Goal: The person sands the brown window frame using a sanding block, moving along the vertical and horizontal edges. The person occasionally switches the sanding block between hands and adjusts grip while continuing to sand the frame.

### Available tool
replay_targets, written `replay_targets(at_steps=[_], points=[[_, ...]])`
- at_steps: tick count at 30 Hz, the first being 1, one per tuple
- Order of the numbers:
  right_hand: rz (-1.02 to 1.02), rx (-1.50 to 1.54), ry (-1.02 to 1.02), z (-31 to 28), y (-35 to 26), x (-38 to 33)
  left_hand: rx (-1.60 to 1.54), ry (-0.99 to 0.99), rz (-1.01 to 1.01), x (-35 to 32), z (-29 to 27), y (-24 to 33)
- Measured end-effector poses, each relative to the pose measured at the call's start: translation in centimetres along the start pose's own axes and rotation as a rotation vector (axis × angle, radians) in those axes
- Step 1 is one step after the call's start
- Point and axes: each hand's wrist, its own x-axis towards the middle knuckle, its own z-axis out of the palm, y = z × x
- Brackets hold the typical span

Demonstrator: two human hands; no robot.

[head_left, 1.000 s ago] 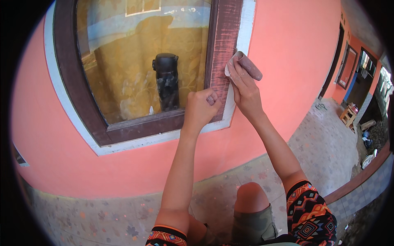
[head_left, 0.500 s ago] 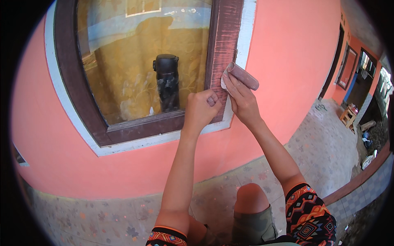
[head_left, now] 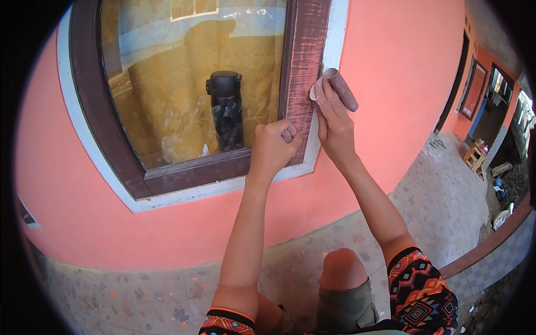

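Note:
My right hand [head_left: 336,125] presses a sheet of sandpaper [head_left: 343,90] against the white border at the right of the window. The sheet's free end curls into a brownish roll beside the fingers, and a pale part shows under the fingertips. Next to it runs the dark brown wooden window frame [head_left: 306,47], its right upright streaked with pinkish scuffed patches. My left hand [head_left: 271,146] rests closed against the lower right corner of the frame. Something small and greyish purple shows between its curled fingers, too hidden to name.
Behind the glass, or reflected in it, stands a black bottle-like object [head_left: 226,109] before a yellow curtain [head_left: 167,89]. Around the window is a pink wall [head_left: 391,78]. Below lies a leaf-patterned floor [head_left: 151,296]. A small wooden stool [head_left: 474,158] stands far right.
My right hand has moved up and slightly right with the sandpaper, from the brown upright onto the white border. My left hand has hardly moved.

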Motion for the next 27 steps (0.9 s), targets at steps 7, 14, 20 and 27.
replay_targets(at_steps=[7, 14, 20, 27], points=[[-0.112, -0.080, -0.070, -0.3, -0.3, -1.9, 0.025, -0.003, 0.001, 0.0, 0.0, -0.2], [-0.158, -0.081, -0.094, -0.8, 0.3, -2.9, 0.026, -0.035, -0.028, 0.1, -0.1, -0.1], [0.003, 0.018, 0.032, -0.4, -0.2, -1.4, 0.010, 0.008, -0.001, 0.0, 0.1, -0.2], [-0.027, 0.186, -0.015, -2.9, -1.3, -4.2, 0.026, -0.031, -0.041, 0.0, -0.1, -0.1]])
